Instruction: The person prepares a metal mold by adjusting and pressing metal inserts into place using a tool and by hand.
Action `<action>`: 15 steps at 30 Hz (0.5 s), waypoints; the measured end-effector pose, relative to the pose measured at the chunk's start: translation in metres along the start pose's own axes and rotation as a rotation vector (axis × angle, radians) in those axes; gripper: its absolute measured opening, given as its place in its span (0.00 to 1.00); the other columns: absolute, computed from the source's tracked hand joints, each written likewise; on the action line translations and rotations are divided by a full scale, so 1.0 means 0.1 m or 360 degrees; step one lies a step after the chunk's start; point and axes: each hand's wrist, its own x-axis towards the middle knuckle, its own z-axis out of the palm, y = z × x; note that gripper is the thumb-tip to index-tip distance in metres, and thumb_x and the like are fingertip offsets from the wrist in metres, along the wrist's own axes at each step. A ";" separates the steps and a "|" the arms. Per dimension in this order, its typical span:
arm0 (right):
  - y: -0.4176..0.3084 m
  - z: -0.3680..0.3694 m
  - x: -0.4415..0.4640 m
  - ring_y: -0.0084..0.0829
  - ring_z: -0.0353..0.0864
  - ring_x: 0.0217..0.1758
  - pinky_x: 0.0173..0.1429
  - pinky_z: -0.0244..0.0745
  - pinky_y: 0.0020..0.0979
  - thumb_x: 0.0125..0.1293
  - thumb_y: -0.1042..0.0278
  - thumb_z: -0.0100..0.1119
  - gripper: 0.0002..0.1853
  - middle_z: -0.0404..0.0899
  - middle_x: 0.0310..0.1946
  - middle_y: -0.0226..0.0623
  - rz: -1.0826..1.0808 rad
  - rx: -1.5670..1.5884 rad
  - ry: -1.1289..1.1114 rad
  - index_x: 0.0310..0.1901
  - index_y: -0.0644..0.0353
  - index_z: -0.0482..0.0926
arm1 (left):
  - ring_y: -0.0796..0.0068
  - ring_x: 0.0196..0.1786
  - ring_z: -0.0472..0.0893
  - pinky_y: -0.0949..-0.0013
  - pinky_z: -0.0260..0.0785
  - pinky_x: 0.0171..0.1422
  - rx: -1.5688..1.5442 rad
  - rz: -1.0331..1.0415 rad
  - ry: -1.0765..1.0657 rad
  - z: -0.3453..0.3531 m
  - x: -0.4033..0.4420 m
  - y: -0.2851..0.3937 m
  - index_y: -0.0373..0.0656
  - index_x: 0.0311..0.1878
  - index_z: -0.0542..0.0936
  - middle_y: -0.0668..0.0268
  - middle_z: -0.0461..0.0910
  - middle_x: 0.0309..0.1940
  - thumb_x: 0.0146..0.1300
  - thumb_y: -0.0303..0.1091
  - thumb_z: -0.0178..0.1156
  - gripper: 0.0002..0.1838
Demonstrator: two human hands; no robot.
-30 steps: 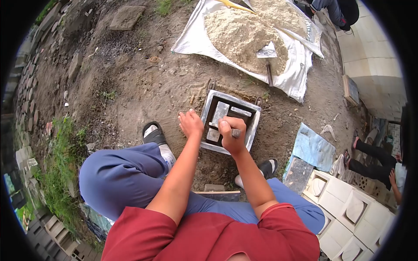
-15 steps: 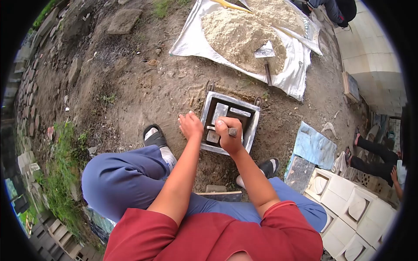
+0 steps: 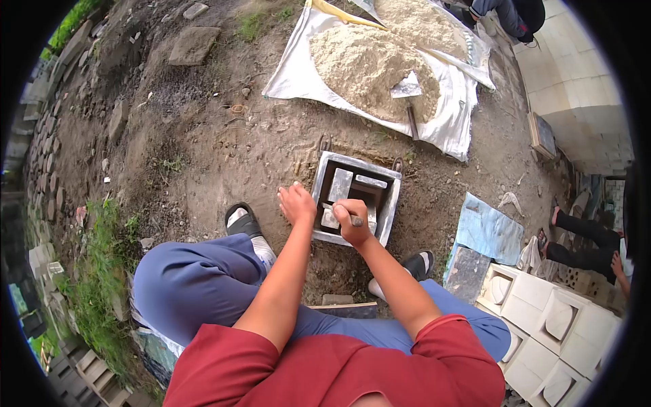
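A square metal mould with raised blocks inside stands on the dirt between my feet. My right hand is wrapped round a short handled tool over the lower middle of the mould; the tool's working end is mostly hidden. My left hand rests at the mould's left edge, fingers stretched out, holding nothing. Beyond the mould, a trowel lies on a pile of pale sandy powder, which sits on a white sack sheet.
Pale cast blocks stand at the lower right, beside a blue sheet. One person's dark-clad legs show at the right, another person at the top right. A flat stone and grass are on the left.
My right hand has moved slightly left and down within the mould, still gripping the tool. My left hand stays by the left edge. The view has shifted a little.
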 end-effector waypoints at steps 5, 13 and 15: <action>0.02 0.10 -0.08 0.44 0.66 0.18 0.27 0.61 0.41 0.65 0.70 0.55 0.15 0.63 0.16 0.42 -0.0266 -0.0164 -0.0130 0.21 0.63 0.68 | 0.45 0.82 0.57 0.43 0.47 0.83 0.0003 0.0003 -0.0029 0.00 -0.04 -0.01 0.38 0.62 0.80 0.44 0.61 0.78 0.80 0.51 0.38 0.29; 0.04 0.03 -0.02 0.43 0.71 0.19 0.28 0.64 0.39 0.67 0.72 0.54 0.13 0.69 0.17 0.42 -0.0182 -0.0168 -0.0008 0.23 0.65 0.72 | 0.45 0.81 0.57 0.42 0.47 0.83 -0.0012 0.0009 -0.0028 -0.02 -0.01 0.04 0.38 0.63 0.79 0.44 0.61 0.78 0.80 0.51 0.38 0.29; -0.03 0.00 -0.01 0.42 0.72 0.20 0.28 0.66 0.38 0.66 0.72 0.55 0.12 0.70 0.18 0.42 -0.0111 -0.0063 0.0060 0.24 0.66 0.73 | 0.45 0.81 0.57 0.42 0.47 0.83 0.0009 0.0001 -0.0030 -0.02 -0.05 -0.01 0.38 0.63 0.79 0.44 0.61 0.77 0.80 0.51 0.39 0.29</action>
